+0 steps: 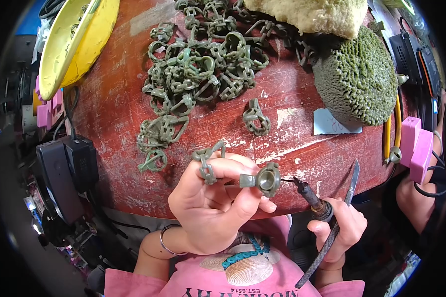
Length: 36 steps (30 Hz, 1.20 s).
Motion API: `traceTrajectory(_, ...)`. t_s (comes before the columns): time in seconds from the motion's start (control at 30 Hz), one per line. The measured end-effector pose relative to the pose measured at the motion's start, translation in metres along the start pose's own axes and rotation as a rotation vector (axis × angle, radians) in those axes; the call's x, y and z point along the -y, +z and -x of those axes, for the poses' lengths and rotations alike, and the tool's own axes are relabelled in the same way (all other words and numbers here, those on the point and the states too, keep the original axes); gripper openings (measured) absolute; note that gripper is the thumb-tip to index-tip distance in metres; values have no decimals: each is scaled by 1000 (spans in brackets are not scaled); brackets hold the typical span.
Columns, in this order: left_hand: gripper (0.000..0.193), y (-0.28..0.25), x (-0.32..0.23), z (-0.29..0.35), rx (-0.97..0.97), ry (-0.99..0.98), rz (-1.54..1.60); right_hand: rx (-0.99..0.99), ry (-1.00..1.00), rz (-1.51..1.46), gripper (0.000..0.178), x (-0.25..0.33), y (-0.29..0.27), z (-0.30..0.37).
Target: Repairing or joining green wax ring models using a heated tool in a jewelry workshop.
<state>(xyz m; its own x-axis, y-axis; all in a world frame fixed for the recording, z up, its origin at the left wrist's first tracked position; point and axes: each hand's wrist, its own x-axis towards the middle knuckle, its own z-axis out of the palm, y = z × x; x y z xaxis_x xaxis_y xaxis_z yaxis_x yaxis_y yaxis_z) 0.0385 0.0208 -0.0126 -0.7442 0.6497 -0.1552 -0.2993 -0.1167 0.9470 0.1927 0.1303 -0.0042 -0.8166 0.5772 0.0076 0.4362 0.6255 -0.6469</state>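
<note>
At far left, beside the curved edge of the worn red bench (pixel 119 123), black boxes (pixel 82 161) with cables; farther up, jutting out past that edge, a yellow bowl (pixel 94 44). Moving right, bare room on the red surface, then a heap of green chain pieces (pixel 198 64), strung out toward the near edge. In front of it, at the near edge, the left grip (pixel 208 213), closed: pinching a small green cup piece (pixel 268 180) between thumb and fingers, round opening toward the view, with a green chain (pixel 208 166) draped over the fingers. Cannot tell whether joined to the cup. Beyond, alone on the bench, a green link piece (pixel 256 119), with clear room around it. At the cup's right side, a dark pen-shaped tool (pixel 309 195), thin tip at the rim; too close to tell contact from a slight gap. Then the right grip (pixel 344 225), also closed, fingers curled around the tool's rear and around a long knife (pixel 322 250), blade pointing away over the bench. Farther up, scratched open surface as far as a pale blue paper (pixel 327 123) and a rough green block (pixel 364 74). Last, by the right edge, pink blocks (pixel 416 148), well apart from the right grip.
</note>
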Motion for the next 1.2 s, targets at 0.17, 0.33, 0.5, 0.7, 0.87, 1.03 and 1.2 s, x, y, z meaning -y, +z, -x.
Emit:
traceTrajectory(0.17, 19, 0, 0, -1, -5, 4, -3, -14, 2, -26, 49, -1, 0, -1)
traceTrajectory(0.33, 20, 0, 1, -2, 0, 25, -22, -1, 15, -17, 48, 0, 0, -1)
traceTrajectory(0.5, 21, 0, 2, -2, -17, 31, -17, 7, 19, 0, 48, 1, -1, 0)
traceTrajectory(0.7, 20, 1, 1, -2, -30, 21, -15, -9, 21, 11, 48, 1, 0, 0)
traceTrajectory(0.87, 20, 2, 1, -2, -42, 17, -6, -25, 35, 2, 46, 0, 0, 1)
traceTrajectory(1.03, 20, 0, 1, -2, -22, 2, 20, -30, 125, -146, 45, -6, 5, 9)
traceTrajectory(1.2, 19, 2, -1, -2, -25, -22, 19, -64, 105, -141, 44, -3, 5, 5)
